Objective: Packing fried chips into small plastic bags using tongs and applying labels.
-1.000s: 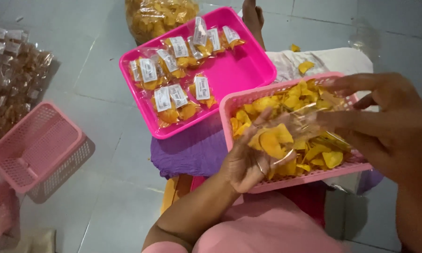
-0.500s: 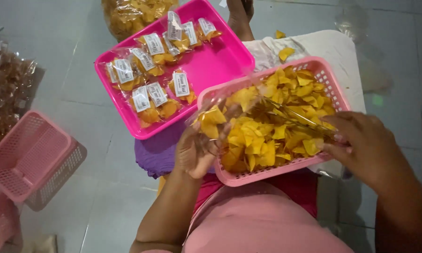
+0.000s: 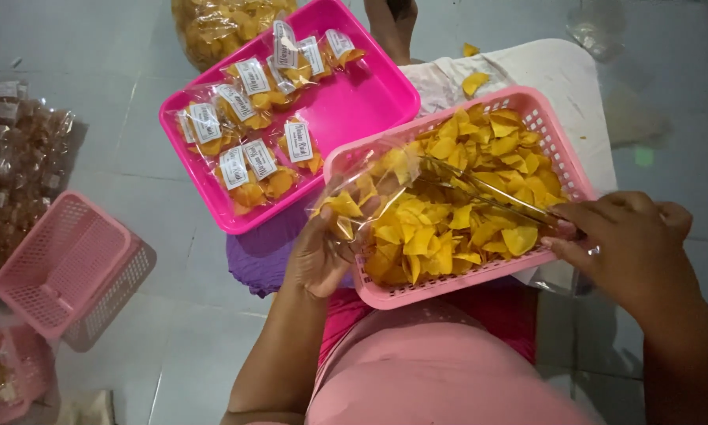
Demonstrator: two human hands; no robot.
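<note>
The person is holding a clear plastic bag of yellow chips over the near-left corner of the pink basket, which is resting on the lap and is heaped with loose yellow chips. The left hand is cupping the bag's filled end at the basket's left rim, fingers curled around it; the right hand is pinching the bag's stretched neck at the basket's right rim. Since a second ago the bag is lying lower and drawn out longer across the basket, and the right hand has closed from a spread reach to a pinch, so the bag appears filled and its mouth is being gathered. To the far left, a magenta tray is holding labelled chip packets; an empty pink basket is sitting on the floor at left.
</note>
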